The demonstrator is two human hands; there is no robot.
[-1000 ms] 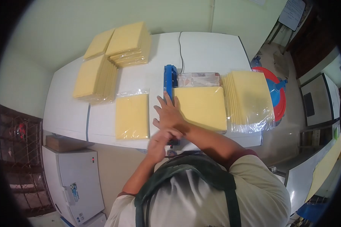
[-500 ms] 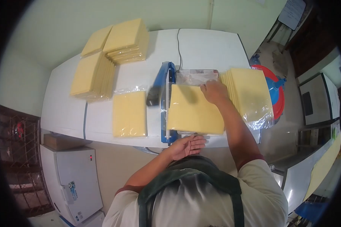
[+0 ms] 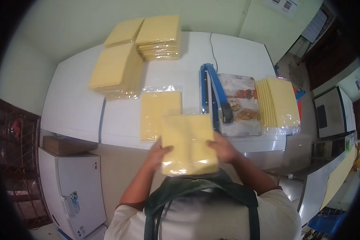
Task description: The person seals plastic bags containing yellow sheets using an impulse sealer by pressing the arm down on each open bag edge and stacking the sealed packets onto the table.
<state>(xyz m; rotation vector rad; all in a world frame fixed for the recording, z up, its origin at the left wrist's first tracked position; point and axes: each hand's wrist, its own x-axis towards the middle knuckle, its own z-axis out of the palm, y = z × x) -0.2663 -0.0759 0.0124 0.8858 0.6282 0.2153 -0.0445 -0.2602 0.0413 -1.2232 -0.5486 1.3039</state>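
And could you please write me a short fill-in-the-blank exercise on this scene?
The left hand and the right hand hold a packet whose colour is ____.
The long tool on the table is coloured ____.
Seen from the person's side, the printed mat lies to the tool's ____.

Missing words: yellow; blue; right.

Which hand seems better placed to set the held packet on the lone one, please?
Probably the left hand: it grips the held packet on the side nearer the lone packet; the right hand is farther.
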